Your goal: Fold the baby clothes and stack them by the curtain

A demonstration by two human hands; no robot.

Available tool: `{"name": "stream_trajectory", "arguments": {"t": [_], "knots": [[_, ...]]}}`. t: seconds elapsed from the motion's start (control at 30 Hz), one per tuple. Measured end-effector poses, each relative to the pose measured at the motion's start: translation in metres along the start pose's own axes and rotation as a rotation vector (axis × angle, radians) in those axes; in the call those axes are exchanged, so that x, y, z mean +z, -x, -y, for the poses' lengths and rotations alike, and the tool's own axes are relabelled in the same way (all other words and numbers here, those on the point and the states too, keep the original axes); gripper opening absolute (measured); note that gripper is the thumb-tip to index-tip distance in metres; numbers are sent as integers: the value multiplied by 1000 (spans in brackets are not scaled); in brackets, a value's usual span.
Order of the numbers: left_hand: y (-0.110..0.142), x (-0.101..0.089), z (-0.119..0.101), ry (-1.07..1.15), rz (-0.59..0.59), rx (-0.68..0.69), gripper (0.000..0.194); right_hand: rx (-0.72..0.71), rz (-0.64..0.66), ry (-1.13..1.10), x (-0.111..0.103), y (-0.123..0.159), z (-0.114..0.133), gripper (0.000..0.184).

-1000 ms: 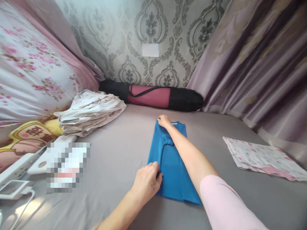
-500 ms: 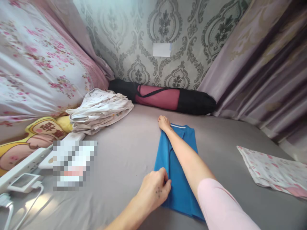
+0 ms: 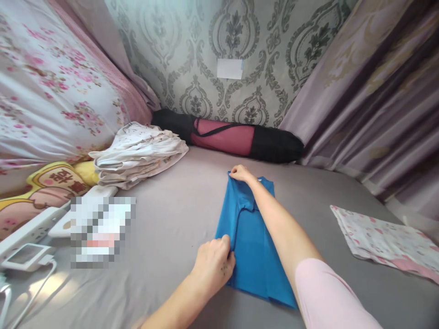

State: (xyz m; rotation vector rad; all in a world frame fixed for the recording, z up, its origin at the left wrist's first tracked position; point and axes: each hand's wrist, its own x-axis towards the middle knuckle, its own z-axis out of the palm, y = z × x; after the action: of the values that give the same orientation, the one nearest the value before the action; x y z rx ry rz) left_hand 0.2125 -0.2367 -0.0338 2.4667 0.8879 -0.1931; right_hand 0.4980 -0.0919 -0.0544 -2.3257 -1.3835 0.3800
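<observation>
A blue shirt (image 3: 248, 246), folded into a long narrow strip, lies on the grey bed sheet (image 3: 171, 214). My left hand (image 3: 214, 262) pinches its left edge near the bottom hem, fingers closed on the cloth. My right hand (image 3: 240, 172) reaches far forward and grips the top left corner by the collar. My right forearm, in a pink sleeve, stretches over the shirt.
A stack of folded white clothes (image 3: 137, 153) sits at the left by a floral duvet (image 3: 44, 100). A black and maroon roll bag (image 3: 229, 137) lies along the wall. A floral cloth (image 3: 384, 240) lies at the right. A white power strip and cables (image 3: 27, 242) are at the near left.
My right hand has closed on the shirt's collar corner, which is now slightly lifted and bunched. My left hand keeps its grip low on the left edge. The camera shifted slightly.
</observation>
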Motion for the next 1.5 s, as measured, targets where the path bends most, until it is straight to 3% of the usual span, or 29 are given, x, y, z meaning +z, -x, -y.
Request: {"name": "stream_trajectory", "arguments": {"t": [0.3, 0.5, 0.63, 0.77, 0.87, 0.93, 1.2, 1.33, 1.5], "knots": [[5, -33, 22, 12, -107, -96, 12, 36, -132, -68, 18, -13, 11, 29], [5, -26, 15, 126, -7, -32, 10, -90, -129, -23, 33, -6, 19, 26], [2, -23, 13, 192, 11, -4, 27, -123, -47, -12, 19, -10, 19, 21], [-1, -21, 22, 160, -162, -10, 26, -81, 1, 8, -8, -5, 3, 27], [-3, -15, 31, 59, -302, 104, 30, -13, 17, 45, -22, 11, -12, 20], [-4, -11, 34, 9, -328, 178, 32, 38, 30, 58, -26, 24, -20, 11], [-12, 6, 41, -23, -321, 321, 44, 101, -144, -64, -21, 46, -21, 9], [-15, 11, 38, -49, -198, 324, 48, 150, -219, -120, -14, 47, -18, 25], [-11, 6, 28, -132, -110, 300, 51, 126, -249, -10, -13, 54, -19, 26]]}}
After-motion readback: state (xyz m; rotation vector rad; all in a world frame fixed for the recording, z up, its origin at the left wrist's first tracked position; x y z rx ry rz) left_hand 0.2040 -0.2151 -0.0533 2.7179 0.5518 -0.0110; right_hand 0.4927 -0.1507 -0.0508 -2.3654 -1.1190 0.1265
